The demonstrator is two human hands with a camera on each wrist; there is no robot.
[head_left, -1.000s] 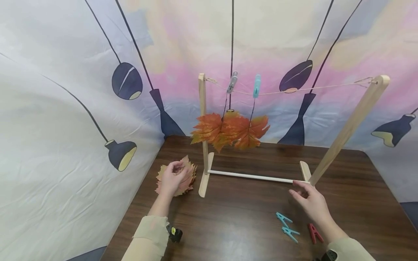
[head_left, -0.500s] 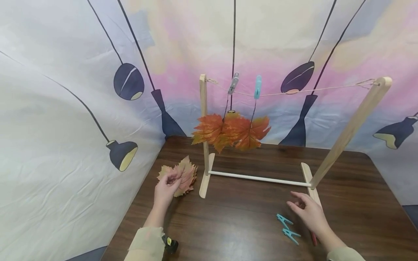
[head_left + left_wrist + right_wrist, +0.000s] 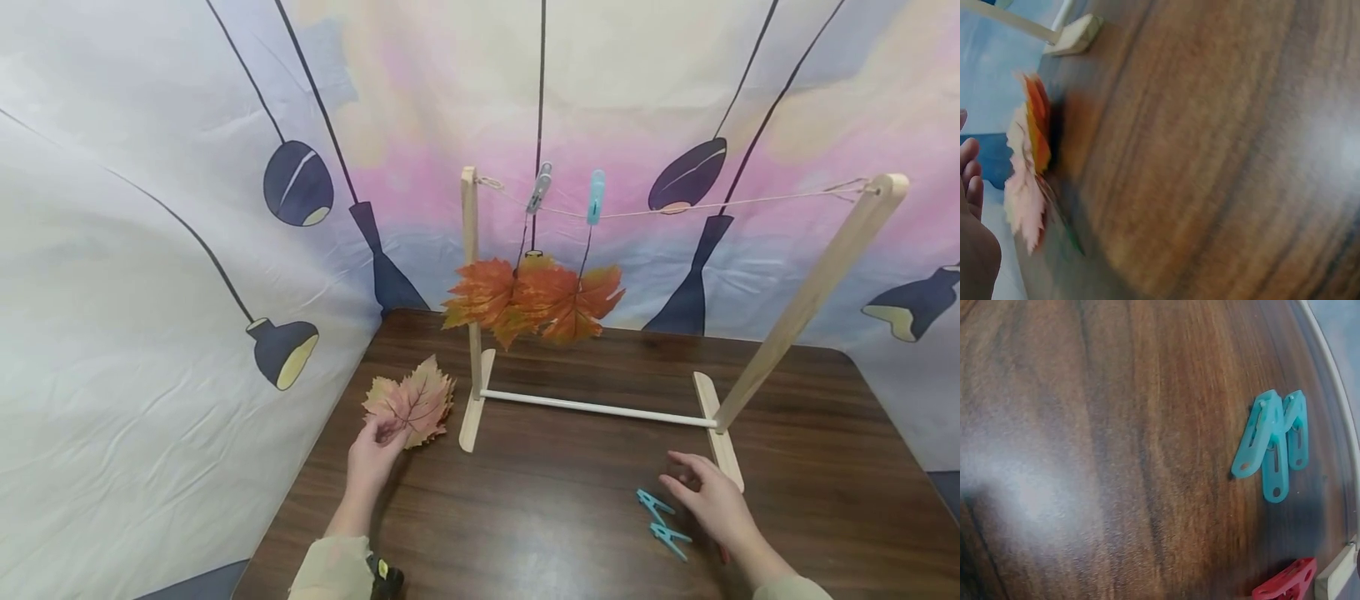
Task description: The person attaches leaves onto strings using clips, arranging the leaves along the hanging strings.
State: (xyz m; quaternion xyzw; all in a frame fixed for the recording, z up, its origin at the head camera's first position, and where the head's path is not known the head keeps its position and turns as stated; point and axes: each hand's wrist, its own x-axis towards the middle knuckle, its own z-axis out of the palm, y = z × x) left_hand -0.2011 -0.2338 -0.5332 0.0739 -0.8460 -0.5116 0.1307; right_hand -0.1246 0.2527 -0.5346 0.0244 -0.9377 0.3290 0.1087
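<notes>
My left hand (image 3: 372, 458) hovers at the near edge of a pile of pale pink and tan artificial maple leaves (image 3: 420, 406). Its fingers are loosely bent; in the left wrist view the hand (image 3: 975, 231) appears apart from the leaves (image 3: 1025, 194), with orange ones underneath. On the right, my right hand (image 3: 712, 504) is relaxed above the table and holds nothing. Beside it lie two light-blue clothespins (image 3: 663, 532). A red clothespin (image 3: 1288, 581) is mostly hidden under that hand in the head view but shows in the right wrist view.
A wooden stand with a left post (image 3: 470, 250), a right post (image 3: 810, 300) and a white bottom rod (image 3: 600, 407) carries a string. Orange maple leaves (image 3: 536, 300) hang from it by a grey clothespin (image 3: 539, 188) and a blue clothespin (image 3: 596, 197). Printed cloth surrounds the brown table (image 3: 555, 500).
My left hand has drawn back toward me, from over the middle of the leaf pile to its near edge. My right hand has moved back from the stand's right foot, over the red clothespin.
</notes>
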